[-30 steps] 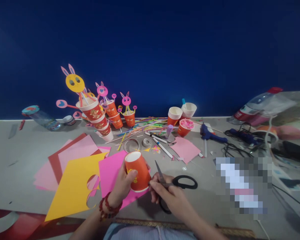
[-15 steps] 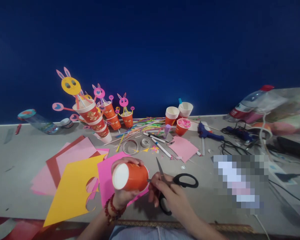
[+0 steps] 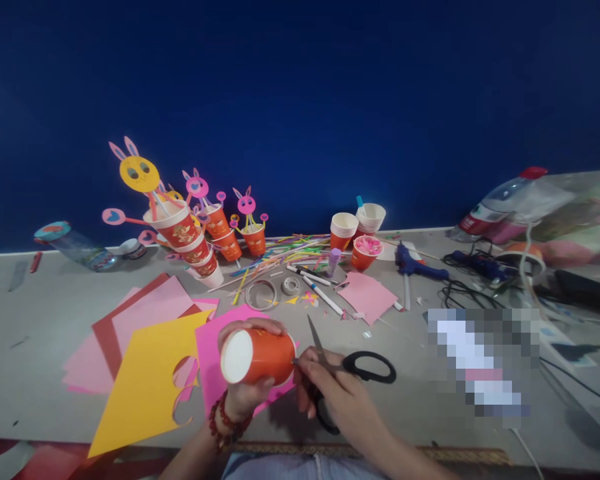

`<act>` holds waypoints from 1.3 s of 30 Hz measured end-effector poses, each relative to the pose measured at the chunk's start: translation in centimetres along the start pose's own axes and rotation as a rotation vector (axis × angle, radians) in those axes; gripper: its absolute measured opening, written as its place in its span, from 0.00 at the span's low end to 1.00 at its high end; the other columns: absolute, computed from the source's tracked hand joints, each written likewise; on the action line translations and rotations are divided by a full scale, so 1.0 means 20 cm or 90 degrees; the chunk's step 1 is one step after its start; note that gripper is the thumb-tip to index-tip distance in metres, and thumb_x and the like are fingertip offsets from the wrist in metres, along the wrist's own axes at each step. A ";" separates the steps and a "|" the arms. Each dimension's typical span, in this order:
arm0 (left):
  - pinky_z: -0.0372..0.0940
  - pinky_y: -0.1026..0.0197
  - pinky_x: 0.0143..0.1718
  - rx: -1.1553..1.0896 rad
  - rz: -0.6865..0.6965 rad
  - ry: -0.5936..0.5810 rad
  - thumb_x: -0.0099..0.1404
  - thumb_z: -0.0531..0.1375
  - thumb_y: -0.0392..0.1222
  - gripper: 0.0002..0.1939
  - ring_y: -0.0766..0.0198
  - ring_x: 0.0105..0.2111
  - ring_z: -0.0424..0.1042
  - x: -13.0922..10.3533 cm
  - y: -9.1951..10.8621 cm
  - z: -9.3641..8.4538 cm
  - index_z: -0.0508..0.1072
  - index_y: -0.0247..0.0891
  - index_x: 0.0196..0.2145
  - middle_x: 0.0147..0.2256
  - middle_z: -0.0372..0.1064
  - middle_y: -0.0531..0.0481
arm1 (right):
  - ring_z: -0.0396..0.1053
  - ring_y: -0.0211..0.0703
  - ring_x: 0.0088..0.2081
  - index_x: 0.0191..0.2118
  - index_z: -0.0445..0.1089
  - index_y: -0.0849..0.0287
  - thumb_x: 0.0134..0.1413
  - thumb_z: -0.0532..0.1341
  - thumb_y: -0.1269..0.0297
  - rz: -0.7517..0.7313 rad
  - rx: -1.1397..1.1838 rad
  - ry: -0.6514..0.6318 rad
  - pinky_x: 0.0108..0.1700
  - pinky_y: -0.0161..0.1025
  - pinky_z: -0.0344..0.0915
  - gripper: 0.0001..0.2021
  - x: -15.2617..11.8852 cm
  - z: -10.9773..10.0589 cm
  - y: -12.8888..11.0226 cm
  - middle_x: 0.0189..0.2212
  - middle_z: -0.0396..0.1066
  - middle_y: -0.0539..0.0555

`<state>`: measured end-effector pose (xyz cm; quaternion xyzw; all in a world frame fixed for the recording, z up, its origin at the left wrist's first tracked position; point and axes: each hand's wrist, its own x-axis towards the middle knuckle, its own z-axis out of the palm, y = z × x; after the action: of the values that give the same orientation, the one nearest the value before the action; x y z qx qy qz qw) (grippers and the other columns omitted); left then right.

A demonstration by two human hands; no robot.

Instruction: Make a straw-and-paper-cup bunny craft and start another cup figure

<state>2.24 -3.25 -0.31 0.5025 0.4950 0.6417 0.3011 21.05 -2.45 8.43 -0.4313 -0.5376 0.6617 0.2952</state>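
An orange paper cup (image 3: 273,353) lies on its side in my left hand (image 3: 247,397), its white round end turned left. The fingers wrap over its top and the thumb presses from below. My right hand (image 3: 340,393) grips a pair of black-handled scissors (image 3: 370,367) near the pivot, with the blades spread. One blade points up and away; the tip of the other, partly hidden by my fingers, is at the cup's right-hand rim. Whether that tip has gone into the paper I cannot tell. A pink sheet (image 3: 213,360) lies under the cup.
Yellow card (image 3: 135,380) with round cutouts lies left. Behind stand stacked cups with paper rabbits (image 3: 180,227), coloured sticks (image 3: 290,253), a tape roll (image 3: 291,286) and a cup of pink scraps (image 3: 367,253). Right are a blue glue gun (image 3: 420,269), cables and a bottle (image 3: 500,203).
The cup and both hands have shifted very slightly left in view. The grip on the cup and the spread of the scissor blades look much the same.
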 end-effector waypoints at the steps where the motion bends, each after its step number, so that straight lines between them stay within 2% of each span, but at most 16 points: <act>1: 0.76 0.46 0.40 0.001 -0.009 0.000 0.50 0.69 0.67 0.33 0.42 0.45 0.76 -0.01 0.00 0.00 0.73 0.42 0.45 0.37 0.77 0.42 | 0.67 0.37 0.22 0.21 0.66 0.56 0.66 0.51 0.41 -0.012 -0.046 0.000 0.29 0.32 0.64 0.29 -0.01 -0.01 0.01 0.19 0.68 0.49; 4: 0.76 0.46 0.40 -0.002 -0.047 -0.014 0.54 0.68 0.64 0.31 0.42 0.45 0.76 -0.01 0.04 0.01 0.73 0.42 0.49 0.37 0.77 0.41 | 0.70 0.38 0.22 0.25 0.71 0.54 0.72 0.48 0.51 -0.117 -0.241 0.020 0.27 0.32 0.64 0.27 -0.03 -0.06 0.08 0.19 0.71 0.48; 8: 0.76 0.48 0.38 -0.085 -0.115 -0.077 0.54 0.69 0.61 0.32 0.42 0.44 0.76 0.05 0.16 0.05 0.73 0.41 0.51 0.38 0.78 0.41 | 0.72 0.45 0.25 0.39 0.78 0.49 0.70 0.51 0.60 -0.330 -0.469 0.057 0.29 0.37 0.66 0.17 -0.06 -0.12 0.13 0.23 0.76 0.52; 11: 0.75 0.50 0.37 -0.114 -0.143 -0.104 0.53 0.70 0.56 0.30 0.45 0.39 0.77 0.10 0.22 0.07 0.74 0.41 0.50 0.37 0.78 0.42 | 0.74 0.48 0.32 0.48 0.77 0.51 0.72 0.48 0.64 -0.447 -0.573 0.048 0.36 0.40 0.67 0.18 -0.07 -0.14 0.06 0.30 0.79 0.57; 13: 0.74 0.50 0.39 -0.137 -0.142 -0.131 0.55 0.70 0.57 0.29 0.47 0.38 0.77 0.11 0.24 0.07 0.74 0.41 0.50 0.36 0.78 0.43 | 0.73 0.46 0.32 0.43 0.76 0.53 0.73 0.46 0.65 -0.478 -0.593 0.017 0.37 0.40 0.65 0.20 -0.06 -0.14 -0.02 0.31 0.78 0.56; 16: 0.73 0.49 0.42 -0.176 -0.133 -0.181 0.56 0.68 0.59 0.28 0.47 0.39 0.77 0.11 0.24 0.06 0.73 0.40 0.49 0.36 0.78 0.43 | 0.70 0.42 0.28 0.31 0.70 0.55 0.72 0.48 0.65 -0.392 -0.539 -0.051 0.33 0.38 0.61 0.19 -0.03 -0.13 -0.11 0.25 0.74 0.51; 19: 0.73 0.50 0.41 -0.177 -0.137 -0.214 0.57 0.68 0.60 0.27 0.48 0.39 0.77 0.11 0.26 0.07 0.73 0.41 0.47 0.37 0.78 0.43 | 0.65 0.39 0.23 0.26 0.63 0.56 0.70 0.50 0.64 -0.348 -0.501 -0.088 0.30 0.38 0.56 0.18 -0.01 -0.12 -0.11 0.21 0.67 0.48; 22: 0.72 0.51 0.41 -0.200 -0.150 -0.236 0.56 0.68 0.61 0.27 0.49 0.39 0.77 0.13 0.29 0.07 0.73 0.41 0.45 0.39 0.77 0.42 | 0.62 0.38 0.22 0.26 0.63 0.56 0.69 0.50 0.65 -0.407 -0.536 -0.088 0.29 0.38 0.53 0.17 0.00 -0.12 -0.09 0.20 0.67 0.48; 28: 0.72 0.53 0.39 -0.271 -0.243 -0.299 0.55 0.69 0.60 0.25 0.49 0.38 0.77 0.16 0.31 0.07 0.75 0.38 0.41 0.40 0.77 0.41 | 0.65 0.38 0.23 0.29 0.64 0.55 0.63 0.51 0.72 -0.557 -0.612 -0.105 0.29 0.37 0.56 0.12 0.03 -0.14 -0.08 0.21 0.71 0.49; 31: 0.73 0.53 0.38 -0.316 -0.272 -0.323 0.55 0.68 0.61 0.26 0.48 0.38 0.78 0.17 0.31 0.07 0.75 0.35 0.40 0.39 0.77 0.40 | 0.63 0.38 0.22 0.29 0.64 0.55 0.61 0.51 0.72 -0.594 -0.617 -0.122 0.28 0.38 0.53 0.11 0.05 -0.15 -0.09 0.21 0.70 0.48; 34: 0.73 0.53 0.38 -0.329 -0.278 -0.328 0.56 0.67 0.63 0.28 0.48 0.39 0.78 0.19 0.30 0.08 0.76 0.34 0.40 0.38 0.77 0.38 | 0.62 0.37 0.23 0.28 0.64 0.55 0.64 0.50 0.70 -0.518 -0.594 -0.139 0.28 0.37 0.53 0.13 0.04 -0.15 -0.11 0.21 0.69 0.47; 37: 0.73 0.55 0.37 -0.349 -0.267 -0.292 0.56 0.66 0.64 0.29 0.49 0.39 0.77 0.19 0.28 0.08 0.76 0.35 0.41 0.39 0.77 0.39 | 0.61 0.37 0.23 0.27 0.62 0.56 0.67 0.50 0.67 -0.411 -0.569 -0.146 0.29 0.36 0.52 0.15 0.02 -0.16 -0.15 0.20 0.66 0.46; 39: 0.72 0.56 0.37 -0.357 -0.274 -0.279 0.56 0.66 0.63 0.28 0.51 0.39 0.77 0.19 0.28 0.09 0.76 0.35 0.43 0.39 0.77 0.40 | 0.60 0.37 0.22 0.27 0.62 0.56 0.66 0.50 0.67 -0.402 -0.568 -0.145 0.28 0.36 0.51 0.14 0.01 -0.16 -0.16 0.20 0.65 0.46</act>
<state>3.40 -1.16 6.25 0.4106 0.3188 0.5521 0.6519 23.59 0.11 11.31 -0.2582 -0.8971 0.2920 0.2079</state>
